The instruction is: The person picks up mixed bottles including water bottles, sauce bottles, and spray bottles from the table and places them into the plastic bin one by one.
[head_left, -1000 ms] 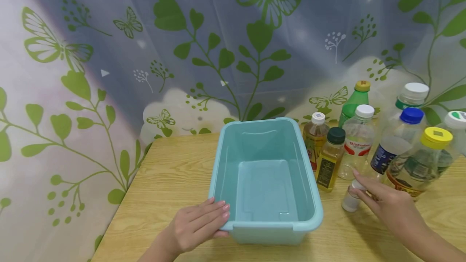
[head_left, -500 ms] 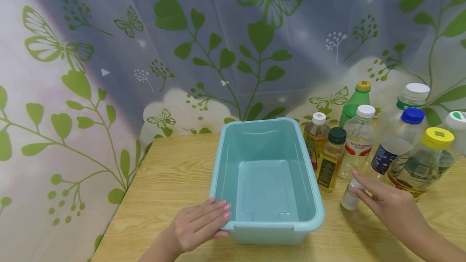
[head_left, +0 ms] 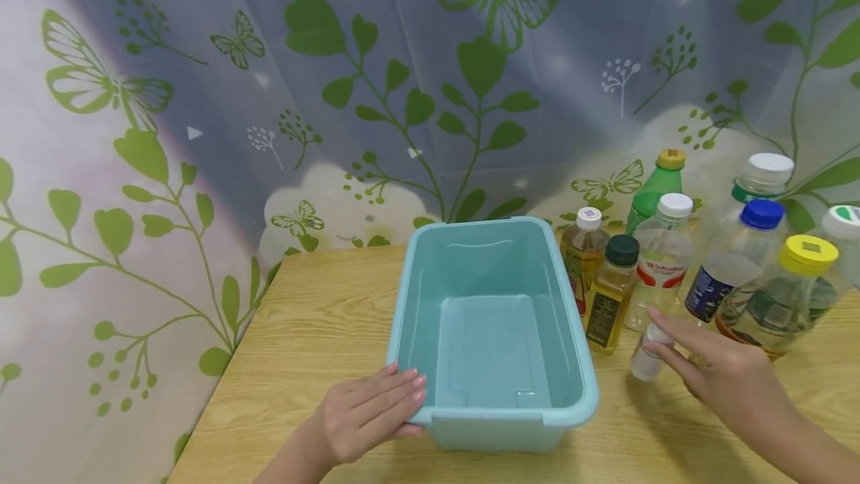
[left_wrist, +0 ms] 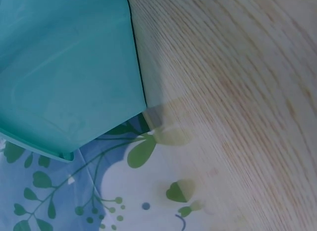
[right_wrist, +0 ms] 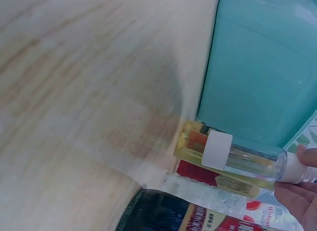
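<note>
Backdrop: butterfly-and-leaf printed curtain point(head_left: 403, 170), hung behind the wood-grain counter point(head_left: 322, 320).

Light blue plastic bin point(head_left: 490, 418) on the counter, open top up, long axis running away from the person.

Bottles in a group right of the bin, all upright, caps up: yellow-capped bottle point(head_left: 773, 312), blue-capped bottle point(head_left: 725, 275), white-capped bottle point(head_left: 658, 264) with red label, green bottle point(head_left: 654, 193), square-sided bottle point(head_left: 608, 305) with dark green cap and yellow contents, amber bottle point(head_left: 581, 252). Last two stand nearest the bin.

Left hand point(head_left: 363, 413): laid over the bin's near left corner. Fingers straight and side by side across the rim, thumb lower, on the outside. Touching the bin only.

Right hand point(head_left: 728, 379): enters from the lower right, forearm slanting up and left, back of hand uppermost. Thumb and fingers closed to a narrow pinch on a white cap.

Smallest item, the small clear bottle point(head_left: 646, 362) under that cap: located right of the bin, in front of the square-sided bottle, apart from both. Long axis near upright; cap end up, leaning slightly right in the head view; base down. White label round the lower body. Base contact with the counter: cannot tell.
</note>
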A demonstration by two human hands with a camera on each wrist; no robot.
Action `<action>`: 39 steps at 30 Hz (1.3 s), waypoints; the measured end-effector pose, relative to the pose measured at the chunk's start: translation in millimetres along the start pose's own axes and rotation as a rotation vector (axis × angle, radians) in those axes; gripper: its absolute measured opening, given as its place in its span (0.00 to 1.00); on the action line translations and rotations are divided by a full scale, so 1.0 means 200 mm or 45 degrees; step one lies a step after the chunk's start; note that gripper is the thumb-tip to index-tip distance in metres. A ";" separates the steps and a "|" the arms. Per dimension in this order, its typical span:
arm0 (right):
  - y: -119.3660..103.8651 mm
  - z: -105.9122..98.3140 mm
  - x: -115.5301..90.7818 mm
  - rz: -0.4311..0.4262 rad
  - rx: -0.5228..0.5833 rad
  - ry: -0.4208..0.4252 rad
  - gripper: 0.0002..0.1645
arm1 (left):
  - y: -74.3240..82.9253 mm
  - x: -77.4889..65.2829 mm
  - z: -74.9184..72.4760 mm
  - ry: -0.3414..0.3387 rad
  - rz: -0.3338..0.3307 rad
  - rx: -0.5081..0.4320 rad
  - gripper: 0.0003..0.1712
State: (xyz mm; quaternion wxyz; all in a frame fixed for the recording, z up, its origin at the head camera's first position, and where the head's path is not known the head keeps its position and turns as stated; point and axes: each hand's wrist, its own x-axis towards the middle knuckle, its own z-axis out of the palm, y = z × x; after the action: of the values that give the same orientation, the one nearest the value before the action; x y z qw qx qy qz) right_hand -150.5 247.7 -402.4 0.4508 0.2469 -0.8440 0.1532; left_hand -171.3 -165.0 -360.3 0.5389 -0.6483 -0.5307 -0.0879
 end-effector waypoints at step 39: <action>-0.14 -0.27 0.35 -0.081 0.042 0.075 0.36 | 0.00 0.00 0.01 0.000 -0.024 -0.035 0.19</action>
State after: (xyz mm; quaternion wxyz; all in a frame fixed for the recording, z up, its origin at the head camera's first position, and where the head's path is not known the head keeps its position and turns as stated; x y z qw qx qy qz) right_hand -131.3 231.1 -312.8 0.4759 0.2766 -0.8194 0.1600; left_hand -171.8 -164.1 -361.0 0.5290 -0.6506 -0.5356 -0.1001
